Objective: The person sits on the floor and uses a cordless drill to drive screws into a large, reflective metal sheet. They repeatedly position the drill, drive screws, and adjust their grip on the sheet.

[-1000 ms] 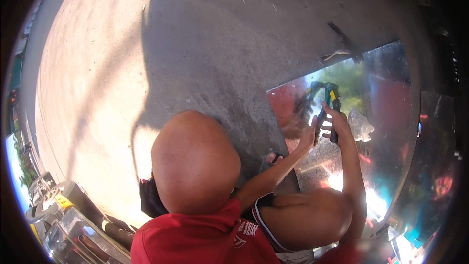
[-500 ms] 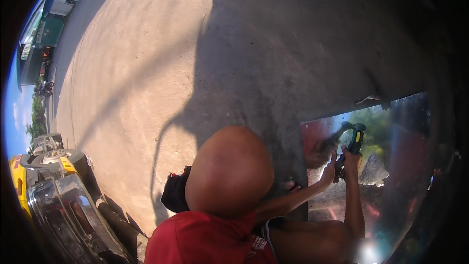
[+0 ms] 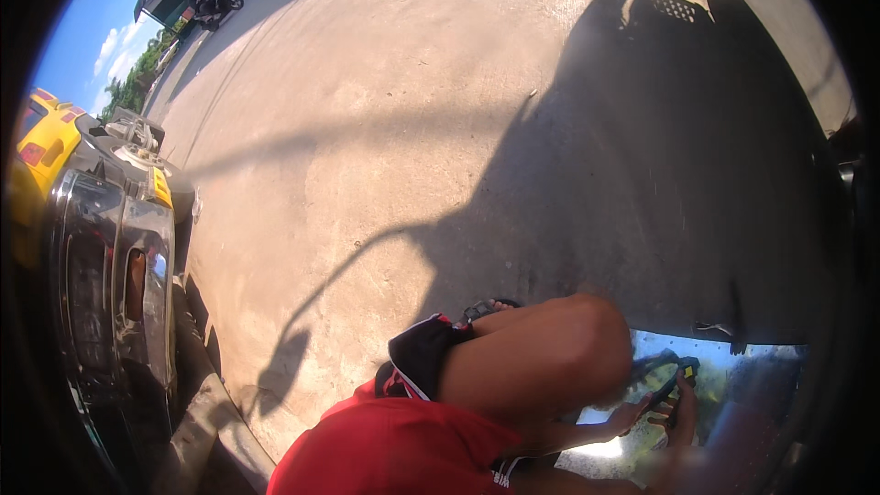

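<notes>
At near right, left hand [image 3: 627,418] and right hand [image 3: 684,403] half-close round the tool [image 3: 687,368], one per handle [image 3: 661,393], likely for leverage, over the sheet [image 3: 765,385].

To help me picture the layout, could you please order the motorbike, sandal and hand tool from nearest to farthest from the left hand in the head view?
1. Hand tool: held in the left hand, lower right.
2. Sandal: lower middle, left of the hand.
3. Motorbike: far off, upper left.
</notes>
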`<state>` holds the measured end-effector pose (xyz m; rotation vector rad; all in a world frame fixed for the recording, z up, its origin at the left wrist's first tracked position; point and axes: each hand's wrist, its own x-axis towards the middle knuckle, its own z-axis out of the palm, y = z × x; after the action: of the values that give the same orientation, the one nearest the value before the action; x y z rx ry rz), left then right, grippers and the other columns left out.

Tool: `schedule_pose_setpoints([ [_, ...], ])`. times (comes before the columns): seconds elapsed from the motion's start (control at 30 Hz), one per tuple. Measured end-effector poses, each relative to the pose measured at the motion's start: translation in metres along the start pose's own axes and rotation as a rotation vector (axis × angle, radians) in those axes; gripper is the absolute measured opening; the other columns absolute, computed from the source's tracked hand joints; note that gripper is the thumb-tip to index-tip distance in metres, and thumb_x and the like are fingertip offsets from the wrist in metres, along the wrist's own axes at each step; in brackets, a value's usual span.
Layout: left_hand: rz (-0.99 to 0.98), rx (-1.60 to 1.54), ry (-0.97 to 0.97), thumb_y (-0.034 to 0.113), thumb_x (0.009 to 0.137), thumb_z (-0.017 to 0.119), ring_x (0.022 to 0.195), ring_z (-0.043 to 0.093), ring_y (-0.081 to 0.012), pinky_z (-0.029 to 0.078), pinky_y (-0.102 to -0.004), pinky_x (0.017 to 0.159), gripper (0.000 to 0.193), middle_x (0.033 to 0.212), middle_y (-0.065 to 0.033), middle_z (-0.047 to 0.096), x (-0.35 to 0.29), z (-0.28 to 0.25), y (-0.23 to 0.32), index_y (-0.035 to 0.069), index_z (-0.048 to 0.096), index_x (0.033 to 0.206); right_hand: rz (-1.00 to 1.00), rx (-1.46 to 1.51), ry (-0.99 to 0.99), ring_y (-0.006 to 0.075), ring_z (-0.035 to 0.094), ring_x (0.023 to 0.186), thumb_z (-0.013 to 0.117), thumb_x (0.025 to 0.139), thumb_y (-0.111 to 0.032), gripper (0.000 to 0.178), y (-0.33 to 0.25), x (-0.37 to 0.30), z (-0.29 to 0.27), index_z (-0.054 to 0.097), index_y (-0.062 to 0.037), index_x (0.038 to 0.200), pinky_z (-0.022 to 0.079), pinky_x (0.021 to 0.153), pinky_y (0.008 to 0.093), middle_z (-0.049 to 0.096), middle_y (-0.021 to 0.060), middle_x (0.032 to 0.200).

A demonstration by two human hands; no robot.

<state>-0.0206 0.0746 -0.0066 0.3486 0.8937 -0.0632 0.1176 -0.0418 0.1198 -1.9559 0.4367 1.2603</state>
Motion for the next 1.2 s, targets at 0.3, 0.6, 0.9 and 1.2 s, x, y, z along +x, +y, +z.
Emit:
schedule_pose_setpoints([
  [0.3, -0.02, 0.023, 0.013, 0.068, 0.098, 0.038, 0.036, 0.036, -0.0099, 0.026, -0.028, 0.034, 0.066, 0.05, 0.0036, 0.038, 0.005, 0.005, -0.013, 0.014, 0.045, 0.06, -0.189, 0.045, 0.201, 0.0188, 0.055, 0.054, 0.079, 0.079, -0.027, 0.032, 0.025, 0.028, 0.04, 0.056, -0.0046, 0.079, 0.043, 0.051, 0.0332, 0.054, 0.005, 0.064],
  [0.6, -0.097, 0.058, 0.062, 0.067, 0.099, 0.037, 0.036, 0.036, -0.0098, 0.026, -0.0281, 0.034, 0.066, 0.05, 0.0036, 0.038, 0.007, 0.015, -0.053, 0.014, 0.046, 0.061, -0.542, -0.356, 0.713, 0.0359, 0.069, 0.081, 0.081, 0.074, -0.019, 0.033, 0.066, 0.046, 0.055, 0.068, 0.005, 0.093, 0.051, 0.079, 0.0472, 0.072, 0.018, 0.086],
  [0.9, -0.146, 0.026, 0.065, 0.066, 0.1, 0.036, 0.036, 0.036, -0.0098, 0.026, -0.0282, 0.034, 0.066, 0.05, 0.0037, 0.038, -0.017, 0.028, -0.053, 0.014, 0.046, 0.061, -0.366, -0.18, 0.269, 0.0147, 0.056, 0.053, 0.08, 0.082, -0.033, 0.034, -0.006, -0.01, 0.016, 0.063, -0.0033, 0.086, 0.043, 0.047, 0.0309, 0.06, 0.0043, 0.068],
  [1.2, -0.175, 0.047, 0.008, 0.058, 0.105, 0.029, 0.037, 0.035, -0.01, 0.026, -0.0287, 0.035, 0.06, 0.052, 0.0035, 0.037, -0.031, 0.044, -0.083, 0.014, 0.045, 0.067, -0.068, 0.187, 0.162, 0.016, 0.055, 0.055, 0.083, 0.078, -0.037, 0.042, 0.015, 0.002, 0.043, 0.061, -0.0015, 0.08, 0.046, 0.049, 0.034, 0.057, 0.0051, 0.068],
])
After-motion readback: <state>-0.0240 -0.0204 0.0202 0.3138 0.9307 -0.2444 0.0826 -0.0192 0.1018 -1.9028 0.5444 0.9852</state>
